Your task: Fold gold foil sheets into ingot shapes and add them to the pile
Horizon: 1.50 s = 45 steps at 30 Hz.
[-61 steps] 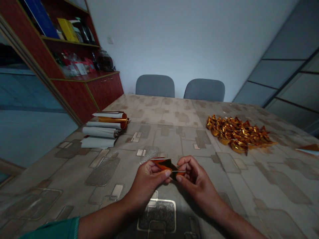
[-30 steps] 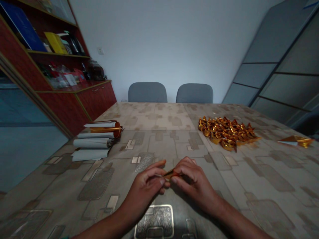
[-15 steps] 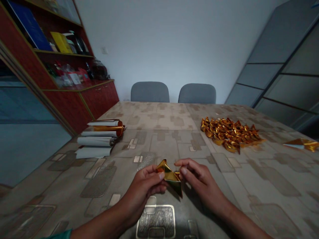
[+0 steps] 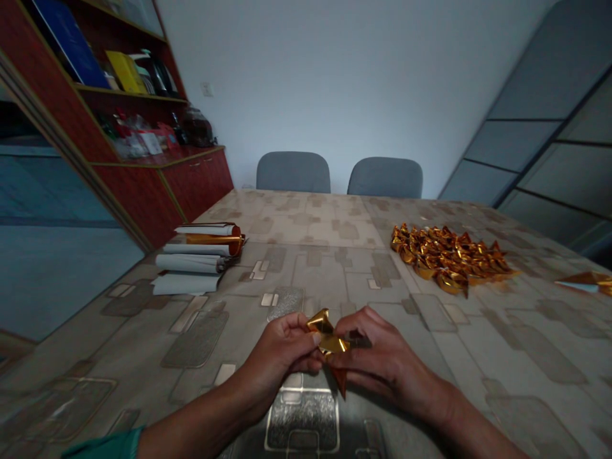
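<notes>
A shiny gold foil paper ingot [image 4: 329, 342] is held between my two hands, above the near part of the table. Its pointed ends stick out at the top left and at the bottom. My left hand [image 4: 289, 347] pinches its left side, thumb on top and fingers beneath. From the right, my right hand [image 4: 382, 350] grips the other side with thumb and fingers, hiding part of the foil. Farther off to the right lies a cluster of finished gold foil ingots [image 4: 449, 255].
Rolled stacks of paper [image 4: 198, 261], grey-white outside with some gold, lie at the left. A flat folded gold piece [image 4: 586, 282] rests at the far right. The table [image 4: 306, 220] has a patterned cover, with two grey chairs [image 4: 293, 172] behind. A red cabinet [image 4: 191, 185] stands back left.
My right hand has closed around the right side of the foil ingot. The piece has turned and its middle looks more opened out. The view has shifted slightly.
</notes>
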Tool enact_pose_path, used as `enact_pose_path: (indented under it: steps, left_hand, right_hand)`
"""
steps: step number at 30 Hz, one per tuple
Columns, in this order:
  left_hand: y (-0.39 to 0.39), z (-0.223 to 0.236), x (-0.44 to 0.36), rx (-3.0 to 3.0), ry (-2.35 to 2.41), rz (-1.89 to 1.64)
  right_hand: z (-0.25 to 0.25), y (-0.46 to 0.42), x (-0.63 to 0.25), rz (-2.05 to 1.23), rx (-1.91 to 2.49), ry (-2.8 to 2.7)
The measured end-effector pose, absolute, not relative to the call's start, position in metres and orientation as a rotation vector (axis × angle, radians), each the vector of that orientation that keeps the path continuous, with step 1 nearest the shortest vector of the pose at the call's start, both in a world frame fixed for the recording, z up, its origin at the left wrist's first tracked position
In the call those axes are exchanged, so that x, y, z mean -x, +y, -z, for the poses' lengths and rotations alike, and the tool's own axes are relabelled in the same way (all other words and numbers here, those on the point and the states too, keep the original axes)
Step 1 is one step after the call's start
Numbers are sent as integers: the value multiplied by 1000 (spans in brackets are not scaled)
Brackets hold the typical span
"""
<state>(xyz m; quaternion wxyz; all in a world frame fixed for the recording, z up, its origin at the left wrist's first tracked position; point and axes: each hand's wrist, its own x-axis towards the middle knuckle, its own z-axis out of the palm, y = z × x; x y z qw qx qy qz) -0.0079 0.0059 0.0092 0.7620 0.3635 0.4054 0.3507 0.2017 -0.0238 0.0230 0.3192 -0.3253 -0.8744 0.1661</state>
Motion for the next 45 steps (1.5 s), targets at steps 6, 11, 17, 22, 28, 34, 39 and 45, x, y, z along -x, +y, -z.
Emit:
enact_pose_path:
  steps: [6,11,17,22,28,34,39,45]
  left_hand:
    - [5,-7,5,-894,883,-763]
    - [4,-6,5,-894,892,-780]
    - [1,-8,3,-968,897,-782]
    - [4,-12,4,-798,930,-791]
    - [6,-16,6,-790,896,-802]
    - [6,-15,7,-821,893,-770]
    - [6,-15,7,-821,902,-771]
    - [3,-11,6,-813,880,-746]
  right_hand:
    - [-18,-25,-191,-806,946,-1918]
    - [-12,-22,-184,-920,1041,-1678]
    - [-12,-23,-185,-906,1111,-1692]
    - [-21,-25,-191,-825,1000,-1873]
    - [-26,-22,-200,-730,936,-2003]
    - [-25,-20,-206,-599,873,-2161]
    - [-22,-22,-201,-729,899,-2045]
    - [-18,-22,-184,-847,1031,-1754]
